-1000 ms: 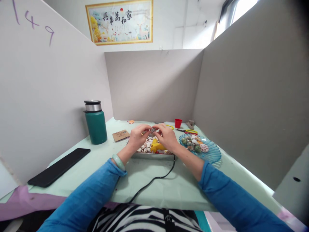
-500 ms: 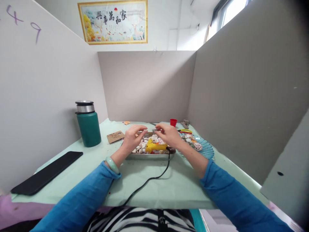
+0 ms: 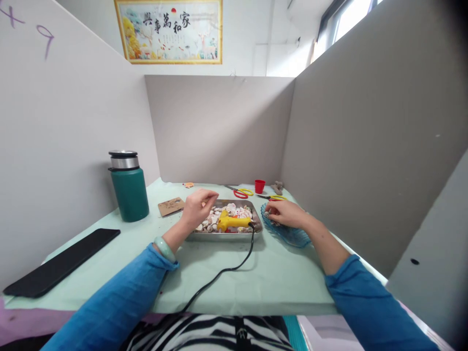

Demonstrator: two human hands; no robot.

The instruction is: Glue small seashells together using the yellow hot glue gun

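Grey booth panels [image 3: 219, 126] on three sides, gold-framed picture [image 3: 168, 31] on the white wall beyond at 11; table [image 3: 278, 282] under pale green cloth. Clock centred on the shallow rectangular metal tray [image 3: 219, 237]: green bottle with steel-and-black top [image 3: 129, 195] at 9, flat black slab [image 3: 62, 261] at 8, scalloped blue glass plate [image 3: 298, 239] at 3, red plastic cup [image 3: 260, 186] at 1. Tray carries yellow glue gun, black cord [image 3: 233, 223], on whitish shells [image 3: 240, 210]. Left hand [image 3: 198, 208] over tray's 10 edge, fingertips drawn near thumb; can't tell if anything's between. Right hand [image 3: 287, 214] at the plate, fingers curled down at small shells [image 3: 273, 223]; grip can't be confirmed.
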